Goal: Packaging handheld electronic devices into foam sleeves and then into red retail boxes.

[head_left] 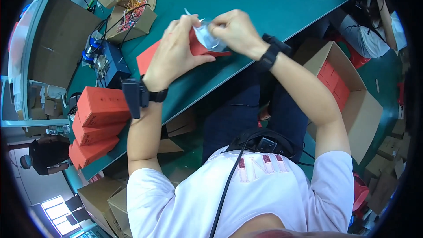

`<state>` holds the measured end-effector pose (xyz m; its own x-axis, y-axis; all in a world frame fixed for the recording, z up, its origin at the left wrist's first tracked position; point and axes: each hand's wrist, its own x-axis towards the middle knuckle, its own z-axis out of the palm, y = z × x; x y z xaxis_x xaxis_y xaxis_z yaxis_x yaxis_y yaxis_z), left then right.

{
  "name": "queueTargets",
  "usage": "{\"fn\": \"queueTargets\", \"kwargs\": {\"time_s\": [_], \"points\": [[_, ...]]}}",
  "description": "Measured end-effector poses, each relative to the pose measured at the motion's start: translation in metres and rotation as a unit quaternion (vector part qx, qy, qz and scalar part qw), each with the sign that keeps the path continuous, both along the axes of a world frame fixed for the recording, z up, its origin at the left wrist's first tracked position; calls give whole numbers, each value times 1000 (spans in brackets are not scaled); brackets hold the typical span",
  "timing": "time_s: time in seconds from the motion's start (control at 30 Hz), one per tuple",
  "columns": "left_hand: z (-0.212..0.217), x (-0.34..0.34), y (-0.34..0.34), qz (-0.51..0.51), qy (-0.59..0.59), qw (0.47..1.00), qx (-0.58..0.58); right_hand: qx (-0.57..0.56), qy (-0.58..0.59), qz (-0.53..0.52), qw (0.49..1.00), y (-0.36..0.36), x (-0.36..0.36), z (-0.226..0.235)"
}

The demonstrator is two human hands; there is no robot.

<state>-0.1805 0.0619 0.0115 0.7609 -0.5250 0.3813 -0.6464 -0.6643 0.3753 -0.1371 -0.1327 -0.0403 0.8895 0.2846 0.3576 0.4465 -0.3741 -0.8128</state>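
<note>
A flat red box (149, 56) lies on the green table (273, 0) in front of me. My left hand (174, 52) rests on it and grips its upper end. My right hand (235, 30) pinches a clear plastic bag (208, 39) at the mouth of that red box. The bag's lower part sits against the box and what is inside it cannot be made out. Both wrists wear dark bands.
Three closed red boxes (98, 125) are stacked at the table's left end. A blue device (108, 61) and an open carton of coloured wires (132, 15) stand behind them. A carton with red boxes (348, 92) sits on the floor at my right. Another person (374, 22) sits far right.
</note>
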Motion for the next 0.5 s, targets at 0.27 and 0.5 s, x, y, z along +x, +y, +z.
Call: {"fn": "queueTargets", "kwargs": {"time_s": [0.27,0.5], "points": [[-11,7,4,18,-43,999,23,-104,-21,-51,993,-74,22,-5],[-13,17,1,-9,64,998,-12,-340,-89,-69,934,-58,0,25]]}}
